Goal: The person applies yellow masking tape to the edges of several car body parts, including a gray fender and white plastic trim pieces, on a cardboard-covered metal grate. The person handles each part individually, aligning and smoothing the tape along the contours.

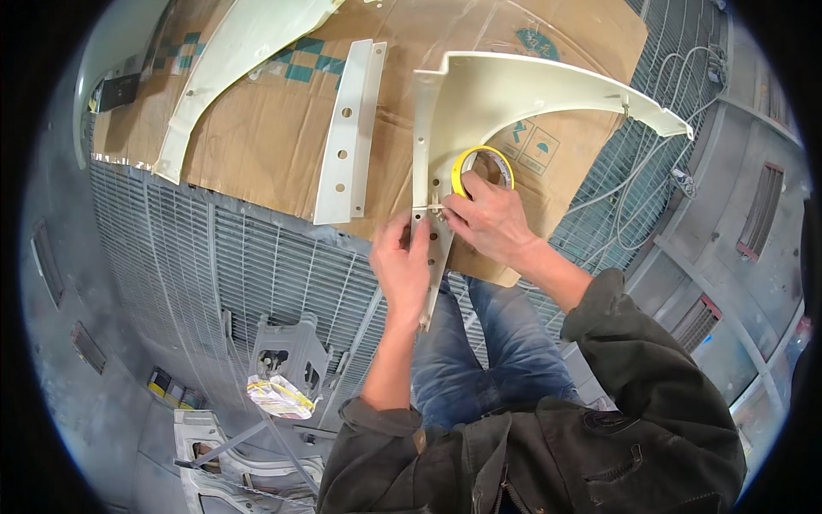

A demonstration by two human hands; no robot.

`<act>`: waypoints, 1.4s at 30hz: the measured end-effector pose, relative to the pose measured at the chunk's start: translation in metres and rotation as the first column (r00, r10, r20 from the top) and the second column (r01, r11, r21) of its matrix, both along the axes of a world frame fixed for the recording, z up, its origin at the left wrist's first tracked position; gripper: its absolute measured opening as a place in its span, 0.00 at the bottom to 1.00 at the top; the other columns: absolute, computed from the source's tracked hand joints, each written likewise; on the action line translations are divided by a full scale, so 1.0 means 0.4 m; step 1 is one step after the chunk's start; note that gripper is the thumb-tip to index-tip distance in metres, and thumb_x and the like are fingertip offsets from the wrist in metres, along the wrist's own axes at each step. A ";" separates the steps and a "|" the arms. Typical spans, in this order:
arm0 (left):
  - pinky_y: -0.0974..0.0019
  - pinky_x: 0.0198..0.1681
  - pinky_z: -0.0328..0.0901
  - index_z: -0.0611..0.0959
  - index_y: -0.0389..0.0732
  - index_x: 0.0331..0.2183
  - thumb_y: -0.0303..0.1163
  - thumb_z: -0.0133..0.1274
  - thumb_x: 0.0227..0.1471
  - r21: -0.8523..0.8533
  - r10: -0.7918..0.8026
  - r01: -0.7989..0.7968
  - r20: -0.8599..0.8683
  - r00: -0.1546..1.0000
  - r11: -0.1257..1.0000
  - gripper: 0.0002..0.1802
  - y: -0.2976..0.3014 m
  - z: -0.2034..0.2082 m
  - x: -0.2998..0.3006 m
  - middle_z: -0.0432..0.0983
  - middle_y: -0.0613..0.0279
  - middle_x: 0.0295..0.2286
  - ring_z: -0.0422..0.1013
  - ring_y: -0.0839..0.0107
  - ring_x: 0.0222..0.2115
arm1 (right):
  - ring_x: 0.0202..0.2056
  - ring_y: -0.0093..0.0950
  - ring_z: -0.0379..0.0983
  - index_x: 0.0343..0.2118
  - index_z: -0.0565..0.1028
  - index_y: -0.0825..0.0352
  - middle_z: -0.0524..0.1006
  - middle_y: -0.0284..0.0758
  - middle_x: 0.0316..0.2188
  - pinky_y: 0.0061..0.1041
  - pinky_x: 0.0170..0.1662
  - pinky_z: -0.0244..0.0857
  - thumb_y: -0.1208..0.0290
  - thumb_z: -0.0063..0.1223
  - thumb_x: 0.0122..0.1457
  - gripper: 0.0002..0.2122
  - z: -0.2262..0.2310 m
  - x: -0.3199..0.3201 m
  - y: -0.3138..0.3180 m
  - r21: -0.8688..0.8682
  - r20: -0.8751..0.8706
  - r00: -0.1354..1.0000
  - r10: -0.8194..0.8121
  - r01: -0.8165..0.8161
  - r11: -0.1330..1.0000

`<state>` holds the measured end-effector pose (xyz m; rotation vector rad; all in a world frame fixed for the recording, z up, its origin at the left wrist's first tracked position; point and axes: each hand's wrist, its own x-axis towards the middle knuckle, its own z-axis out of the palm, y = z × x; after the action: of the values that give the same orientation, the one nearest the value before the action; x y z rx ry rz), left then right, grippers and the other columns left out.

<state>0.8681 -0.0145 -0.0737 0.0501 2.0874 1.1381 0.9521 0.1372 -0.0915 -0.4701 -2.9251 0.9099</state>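
A cream-coloured curved vehicle fender (462,94) lies across cardboard in front of me. Below its left edge a light metal strip with punched holes (434,257) runs toward my legs. My left hand (401,261) pinches the strip close to where it meets the fender. My right hand (492,216) has its fingertips closed at that same joint. A roll of yellow-edged tape (457,170) sits at the right hand's fingers, held with it. What lies exactly between the fingertips is too small to make out.
On the cardboard (257,146) lie a second holed strip (347,128) and another fender (240,60). Metal grating (171,240) covers the floor. Cables (642,163) run along the right. A grey panel (291,343) and a vehicle door frame (231,471) are at lower left.
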 end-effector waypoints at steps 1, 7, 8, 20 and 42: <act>0.70 0.36 0.69 0.84 0.34 0.45 0.25 0.58 0.57 0.006 -0.005 0.006 -0.142 0.990 1.000 0.13 0.009 -0.003 -0.002 0.81 0.59 0.32 0.75 0.77 0.31 | 0.28 0.30 0.74 0.27 0.74 0.62 0.69 0.34 0.31 0.30 0.29 0.69 0.69 0.63 0.46 0.08 0.001 -0.001 0.000 0.007 0.000 1.000 0.006 -0.006 1.000; 0.71 0.40 0.70 0.85 0.33 0.45 0.23 0.60 0.55 0.100 0.012 -0.012 0.000 1.000 0.995 0.14 0.008 -0.036 -0.047 0.83 0.59 0.33 0.75 0.78 0.32 | 0.29 0.30 0.74 0.28 0.75 0.61 0.70 0.33 0.31 0.30 0.29 0.70 0.69 0.64 0.48 0.08 0.002 -0.002 -0.011 0.068 0.020 1.000 -0.005 0.004 0.998; 0.72 0.41 0.70 0.84 0.33 0.46 0.23 0.60 0.55 0.094 -0.003 0.000 0.035 0.999 0.996 0.15 0.005 -0.036 -0.051 0.83 0.61 0.34 0.75 0.79 0.33 | 0.29 0.30 0.74 0.29 0.76 0.60 0.70 0.33 0.31 0.30 0.29 0.70 0.68 0.64 0.49 0.07 0.007 -0.001 -0.011 0.060 0.022 0.999 -0.025 0.023 0.998; 0.71 0.43 0.71 0.83 0.33 0.46 0.22 0.60 0.55 0.254 0.066 -0.128 0.239 0.969 0.959 0.16 -0.009 -0.042 -0.035 0.83 0.61 0.36 0.76 0.77 0.36 | 0.28 0.29 0.75 0.40 0.80 0.58 0.72 0.32 0.28 0.30 0.29 0.70 0.69 0.59 0.56 0.09 0.145 0.080 0.007 -0.304 0.184 0.975 -0.120 0.173 0.937; 0.68 0.41 0.73 0.84 0.35 0.43 0.21 0.64 0.48 0.309 -0.152 0.120 0.080 0.985 0.943 0.16 -0.012 0.176 0.063 0.80 0.57 0.36 0.78 0.71 0.35 | 0.27 0.40 0.77 0.63 0.55 0.74 0.79 0.38 0.28 0.29 0.34 0.71 0.84 0.53 0.51 0.34 0.241 0.137 -0.007 -0.526 0.032 0.997 0.070 -0.043 0.850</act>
<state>0.8932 -0.0194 -0.0035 0.2733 1.7739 1.3372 1.0069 0.1344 0.0050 -0.4267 -2.7067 1.7446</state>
